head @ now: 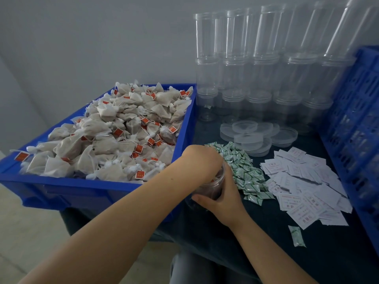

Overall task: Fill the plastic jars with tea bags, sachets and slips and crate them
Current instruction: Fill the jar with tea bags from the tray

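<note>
A clear plastic jar (213, 186) stands on the dark table between my hands, with dark contents showing through its wall. My right hand (223, 198) wraps around the jar's side. My left hand (202, 159) reaches over the jar's mouth with its fingers down inside it; what they hold is hidden. A blue bin (86, 187) on the left is heaped with tea bags (114, 132) that carry red tags. Just right of the jar lie a pile of green-and-white sachets (244, 171) and a spread of white paper slips (305, 185).
Stacks of empty clear jars (264, 68) line the wall at the back. Several clear lids (254, 136) lie in front of them. A blue slatted crate (359, 128) stands at the right edge. One stray sachet (297, 236) lies near the table's front.
</note>
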A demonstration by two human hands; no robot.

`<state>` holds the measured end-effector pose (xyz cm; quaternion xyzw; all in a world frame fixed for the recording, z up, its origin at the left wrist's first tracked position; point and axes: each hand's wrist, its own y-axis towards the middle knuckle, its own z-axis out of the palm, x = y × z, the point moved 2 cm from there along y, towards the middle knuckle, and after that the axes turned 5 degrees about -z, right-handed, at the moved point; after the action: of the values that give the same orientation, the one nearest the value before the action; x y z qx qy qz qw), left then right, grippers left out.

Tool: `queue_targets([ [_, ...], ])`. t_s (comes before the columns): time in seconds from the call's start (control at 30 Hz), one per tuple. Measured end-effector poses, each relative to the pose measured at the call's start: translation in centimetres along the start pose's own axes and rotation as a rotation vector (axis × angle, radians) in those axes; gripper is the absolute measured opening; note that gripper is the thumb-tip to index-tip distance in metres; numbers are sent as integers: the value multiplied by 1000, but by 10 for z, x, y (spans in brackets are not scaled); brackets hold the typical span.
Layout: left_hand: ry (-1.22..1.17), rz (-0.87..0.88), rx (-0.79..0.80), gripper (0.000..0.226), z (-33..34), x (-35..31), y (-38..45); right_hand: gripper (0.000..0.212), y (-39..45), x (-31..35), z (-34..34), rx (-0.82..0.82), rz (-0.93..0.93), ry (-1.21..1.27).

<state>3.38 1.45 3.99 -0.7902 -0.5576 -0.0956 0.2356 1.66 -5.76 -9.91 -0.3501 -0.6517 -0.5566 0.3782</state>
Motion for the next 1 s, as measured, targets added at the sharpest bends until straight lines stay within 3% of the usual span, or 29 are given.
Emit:
queue_targets([
  [0.07, -44, 7, 34, 7, 2, 7, 8, 97, -1, 1, 0, 0, 8, -3],
  [0.1, -42, -39, 60, 15, 6, 2, 11, 97, -1, 1, 0, 1, 8, -8],
  [0.13, 99, -125, 117, 29, 16, -12, 17, 96, -1, 1, 1, 2, 4, -15],
  [0.17, 302, -282, 269, 50, 28, -30, 16, 95, 0, 2, 1, 2, 0, -17],
  [0.2, 315, -457, 496, 76, 50, -51, 12, 93, 0, 2, 1, 1, -1, -12],
  [0.23, 363, -603, 537, 94, 60, -63, 20, 92, 0, 3, 1, 2, 0, -5],
  [0.27, 415, -630, 492, 99, 61, -61, 30, 92, 0, 3, 1, 3, 0, 0],
  [0.33, 303, -243, 409, 75, 42, -35, 44, 93, 0, 4, 1, 8, 0, 5],
  [0.4, 7, 66, 245, 19, 4, -1, 25, 94, 0, 5, 0, 18, 8, 11],
  [0.43, -115, 181, 250, 10, -3, 14, 8, 94, 0, 6, 0, 25, 15, 15],
  [0.47, -186, 218, 226, 19, -12, 26, -2, 93, 0, 6, -1, 32, 18, 20],
  [0.6, -536, 174, 51, 13, -24, 57, -21, 93, -2, 7, -1, 33, 30, 14],
  [0.73, -720, 45, -186, 7, -10, 106, -36, 91, -3, 8, -1, 24, 45, -3],
  [0.83, -719, -51, -194, 5, 25, 124, -35, 92, -3, 10, -2, 28, 49, -8],
  [1.0, -583, -187, -119, 30, 75, 133, -21, 93, -3, 12, -1, 26, 49, -5],
])
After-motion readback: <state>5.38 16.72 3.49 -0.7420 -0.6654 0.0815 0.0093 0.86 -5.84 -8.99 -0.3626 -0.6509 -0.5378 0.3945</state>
